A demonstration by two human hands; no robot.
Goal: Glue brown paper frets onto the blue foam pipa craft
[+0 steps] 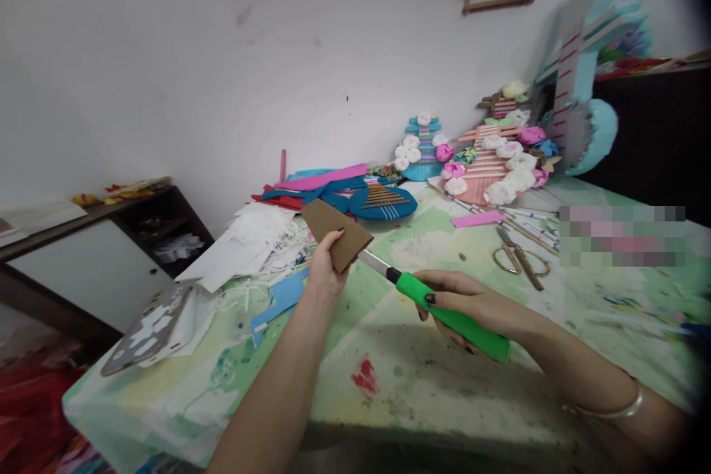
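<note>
My left hand (329, 261) is closed around a piece of brown cardboard (336, 229), with the thumb on its upper face. The cardboard is held tilted above the table. In my right hand (461, 304) is a knife with a thick green handle (411, 290), a black collar and a narrow metal blade (375, 262). Its blade points up and left and meets the cardboard's lower right edge, where the tip is out of sight. Whether the blade is in the cardboard or behind it, I cannot tell.
Scissors (521, 258) and a pink strip (478, 219) lie on the paint-stained tablecloth (400, 385). Decorated cardboard instruments (425, 155) stand along the wall. A dark blue instrument shape (383, 201), white paper scraps (244, 237), a blue piece (283, 300) and a patterned grey case (149, 329) lie leftward.
</note>
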